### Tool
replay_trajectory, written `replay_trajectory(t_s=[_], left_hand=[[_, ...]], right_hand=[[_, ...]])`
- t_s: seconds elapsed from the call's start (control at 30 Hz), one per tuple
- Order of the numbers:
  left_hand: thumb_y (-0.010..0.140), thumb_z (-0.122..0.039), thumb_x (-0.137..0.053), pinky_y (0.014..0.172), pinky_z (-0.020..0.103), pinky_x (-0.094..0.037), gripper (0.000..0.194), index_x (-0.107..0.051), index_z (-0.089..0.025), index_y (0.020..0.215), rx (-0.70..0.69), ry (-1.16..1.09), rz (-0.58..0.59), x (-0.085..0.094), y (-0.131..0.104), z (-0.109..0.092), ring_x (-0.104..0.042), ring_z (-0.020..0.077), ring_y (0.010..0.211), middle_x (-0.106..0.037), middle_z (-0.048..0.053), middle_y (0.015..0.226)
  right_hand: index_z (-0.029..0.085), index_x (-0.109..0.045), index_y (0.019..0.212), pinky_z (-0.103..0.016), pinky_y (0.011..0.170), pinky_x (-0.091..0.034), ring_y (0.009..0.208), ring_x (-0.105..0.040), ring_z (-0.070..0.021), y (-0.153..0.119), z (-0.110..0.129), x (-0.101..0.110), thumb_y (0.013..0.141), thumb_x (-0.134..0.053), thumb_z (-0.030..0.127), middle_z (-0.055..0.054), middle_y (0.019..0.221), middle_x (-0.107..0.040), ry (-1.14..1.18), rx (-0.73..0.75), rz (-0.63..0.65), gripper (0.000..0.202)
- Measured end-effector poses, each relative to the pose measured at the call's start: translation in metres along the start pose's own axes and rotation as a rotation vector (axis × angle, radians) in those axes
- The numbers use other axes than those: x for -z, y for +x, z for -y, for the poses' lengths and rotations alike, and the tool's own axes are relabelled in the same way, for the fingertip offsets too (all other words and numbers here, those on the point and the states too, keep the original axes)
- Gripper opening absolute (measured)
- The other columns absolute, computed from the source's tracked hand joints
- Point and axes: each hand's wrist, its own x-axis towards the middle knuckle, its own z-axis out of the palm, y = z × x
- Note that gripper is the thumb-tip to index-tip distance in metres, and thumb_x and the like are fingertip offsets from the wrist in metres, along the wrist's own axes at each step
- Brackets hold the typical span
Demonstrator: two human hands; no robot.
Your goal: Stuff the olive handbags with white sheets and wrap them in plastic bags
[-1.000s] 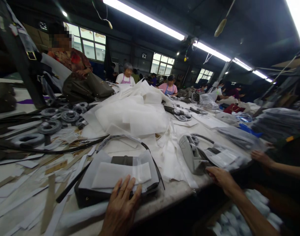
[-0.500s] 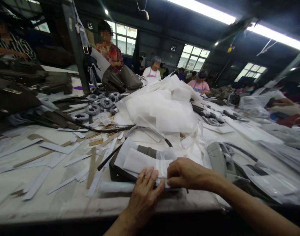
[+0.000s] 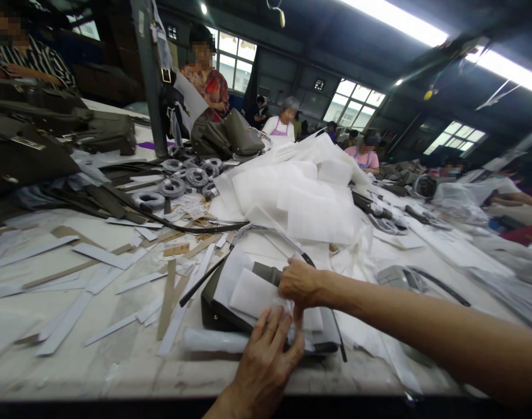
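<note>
A dark handbag [image 3: 217, 311] lies flat on the table's near edge, covered by white foam wrapping sheets [image 3: 248, 294]. My left hand [image 3: 268, 361] rests flat on the bag's near side, fingers spread over the wrapping. My right hand [image 3: 298, 283] reaches in from the right and pinches the thin clear-white wrap on top of the bag. A black strap [image 3: 204, 279] runs off the bag to the left.
A big heap of white foam sheets [image 3: 304, 192] lies behind the bag. Paper and cardboard strips [image 3: 95, 267] litter the table's left half. Coiled strap rolls [image 3: 174, 186] and dark bags [image 3: 104, 137] lie further back. Several people work along the far side.
My right hand came from the grey bag at the right over to the dark bag and now pinches its wrapping. The view swung left. My left hand stayed on the bag.
</note>
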Motion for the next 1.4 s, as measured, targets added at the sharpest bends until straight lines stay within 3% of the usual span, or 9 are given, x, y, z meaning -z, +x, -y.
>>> replay_trajectory(t_s=[0.13, 0.27, 0.5, 0.63, 0.73, 0.83, 0.93, 1.17, 1.4], left_hand=[[0.095, -0.023, -0.046, 0.113, 0.048, -0.034, 0.026, -0.064, -0.022, 0.115, 0.009, 0.004, -0.038, -0.003, -0.001, 0.0, -0.046, 0.0275, 0.132, -0.063, 0.011, 0.124], [0.096, -0.023, -0.044, 0.112, 0.047, -0.034, 0.026, -0.064, -0.021, 0.113, 0.009, -0.001, -0.071, -0.002, -0.001, 0.0, -0.048, 0.0277, 0.131, -0.063, 0.01, 0.123], [0.096, -0.025, -0.045, 0.113, 0.047, -0.032, 0.026, -0.063, -0.022, 0.114, -0.002, 0.025, -0.056, -0.004, -0.002, 0.0, -0.049, 0.0264, 0.129, -0.062, 0.011, 0.124], [0.097, -0.025, -0.044, 0.114, 0.046, -0.03, 0.026, -0.064, -0.023, 0.114, -0.007, 0.025, -0.048, -0.003, -0.001, 0.001, -0.048, 0.0259, 0.13, -0.062, 0.01, 0.125], [0.098, -0.024, -0.042, 0.115, 0.046, -0.03, 0.029, -0.063, -0.022, 0.117, -0.018, 0.054, -0.045, -0.007, -0.003, 0.001, -0.05, 0.0252, 0.129, -0.063, 0.01, 0.125], [0.1, -0.023, -0.037, 0.116, 0.043, -0.031, 0.034, -0.061, -0.016, 0.123, -0.099, 0.11, -0.011, -0.005, -0.005, 0.006, -0.052, 0.0223, 0.126, -0.062, 0.011, 0.126], [0.1, -0.022, -0.037, 0.118, 0.043, -0.029, 0.034, -0.061, -0.016, 0.124, -0.2, 0.159, 0.086, 0.021, -0.005, 0.025, -0.05, 0.021, 0.128, -0.06, 0.009, 0.131], [0.088, -0.035, -0.066, 0.116, 0.06, -0.022, 0.051, -0.051, -0.032, 0.137, -0.123, 0.249, 0.268, 0.105, 0.003, 0.108, -0.036, 0.0322, 0.14, -0.054, 0.005, 0.14], [0.085, -0.023, -0.069, 0.094, 0.039, -0.051, 0.04, -0.058, -0.025, 0.123, -0.127, 0.116, 0.289, 0.088, -0.011, 0.134, -0.062, 0.0247, 0.113, -0.067, 0.006, 0.114]], right_hand=[[0.021, -0.071, 0.077, -0.034, 0.082, -0.044, 0.089, -0.068, -0.028, -0.006, -0.032, 0.008, 0.045, -0.093, 0.041, -0.006, 0.082, -0.073, 0.072, -0.155, -0.082, 0.044], [0.025, -0.073, 0.092, -0.028, 0.068, -0.043, 0.082, -0.066, -0.0229, -0.035, -0.043, 0.004, 0.056, -0.088, 0.041, -0.003, 0.091, -0.073, 0.321, -0.254, -0.217, 0.042], [0.021, -0.072, 0.076, -0.026, 0.062, -0.044, 0.069, -0.064, -0.0176, -0.053, -0.026, -0.032, 0.069, -0.077, 0.024, 0.001, 0.073, -0.071, 0.503, -0.431, -0.36, 0.009], [0.02, -0.071, 0.095, -0.031, 0.083, -0.05, 0.09, -0.067, -0.0197, -0.064, -0.001, -0.033, 0.091, -0.057, 0.028, -0.006, 0.098, -0.073, 0.537, -0.468, -0.706, 0.016], [0.021, -0.068, 0.112, -0.034, 0.092, -0.053, 0.103, -0.067, -0.0206, -0.061, 0.029, -0.059, 0.098, -0.046, 0.034, -0.007, 0.111, -0.072, 0.574, -0.335, -0.93, 0.029], [0.017, -0.059, 0.129, -0.043, 0.103, -0.049, 0.121, -0.06, -0.0241, -0.045, 0.05, -0.102, 0.1, -0.037, 0.027, -0.012, 0.13, -0.065, 0.399, -0.211, -0.944, 0.038], [0.014, -0.053, 0.136, -0.047, 0.107, -0.047, 0.127, -0.055, -0.0254, -0.03, 0.054, -0.131, 0.1, -0.039, 0.023, -0.013, 0.137, -0.059, 0.281, -0.202, -0.934, 0.04], [0.013, -0.052, 0.137, -0.045, 0.107, -0.048, 0.127, -0.056, -0.0261, -0.028, 0.05, -0.135, 0.1, -0.042, 0.025, -0.015, 0.139, -0.057, 0.186, -0.23, -0.936, 0.04], [0.014, -0.056, 0.135, -0.049, 0.106, -0.046, 0.127, -0.055, -0.0274, -0.034, 0.048, -0.115, 0.099, -0.043, 0.03, -0.015, 0.137, -0.059, 0.244, -0.252, -0.79, 0.041]])
